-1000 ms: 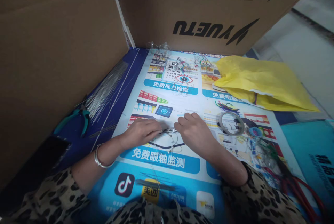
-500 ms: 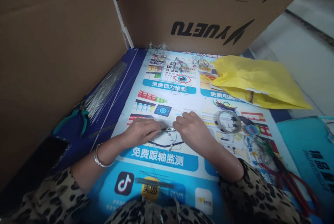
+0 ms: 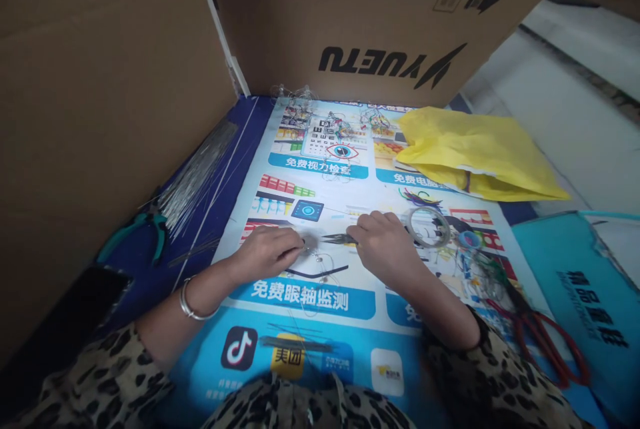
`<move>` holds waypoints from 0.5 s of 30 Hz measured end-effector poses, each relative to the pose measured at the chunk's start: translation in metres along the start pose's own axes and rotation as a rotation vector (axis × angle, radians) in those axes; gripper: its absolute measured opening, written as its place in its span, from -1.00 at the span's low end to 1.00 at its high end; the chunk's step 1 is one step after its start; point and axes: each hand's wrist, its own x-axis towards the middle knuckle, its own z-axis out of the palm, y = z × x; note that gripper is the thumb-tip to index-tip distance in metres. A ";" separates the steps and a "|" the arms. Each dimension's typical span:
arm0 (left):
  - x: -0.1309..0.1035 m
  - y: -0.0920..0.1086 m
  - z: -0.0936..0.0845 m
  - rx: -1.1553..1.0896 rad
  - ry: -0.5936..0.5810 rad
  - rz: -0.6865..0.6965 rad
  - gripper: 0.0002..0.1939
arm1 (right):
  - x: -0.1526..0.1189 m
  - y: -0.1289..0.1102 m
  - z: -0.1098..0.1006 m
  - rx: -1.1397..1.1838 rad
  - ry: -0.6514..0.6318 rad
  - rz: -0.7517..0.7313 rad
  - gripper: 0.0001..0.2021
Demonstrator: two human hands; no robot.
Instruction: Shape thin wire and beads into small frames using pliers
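Note:
My left hand [image 3: 267, 251], with a silver bangle at the wrist, is pinched around the end of a thin wire piece [image 3: 320, 261] that carries small beads and loops down over the printed sheet. My right hand [image 3: 385, 246] is wrapped round pliers [image 3: 340, 238], whose dark pointed jaws stick out to the left. A gap separates the jaws from my left fingertips. The plier handles are hidden in my palm. Below the hands, a bundle of short dark wires [image 3: 300, 344] lies on the sheet.
Cardboard walls [image 3: 320, 9] rise behind and at left. Teal-handled pliers [image 3: 161, 236] and silver wires [image 3: 193, 182] lie left. To the right are a tape roll [image 3: 429, 228], a yellow bag [image 3: 480, 149] and red-handled scissors [image 3: 555, 349]. Wire tangles [image 3: 295, 101] sit at the back.
My right hand has moved right, away from my left hand, so the plier jaws now show between them. The view has shifted slightly.

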 end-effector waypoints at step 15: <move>-0.004 0.004 -0.001 0.000 -0.056 0.041 -0.89 | -0.034 -0.028 -0.010 -0.039 -0.111 0.113 -0.85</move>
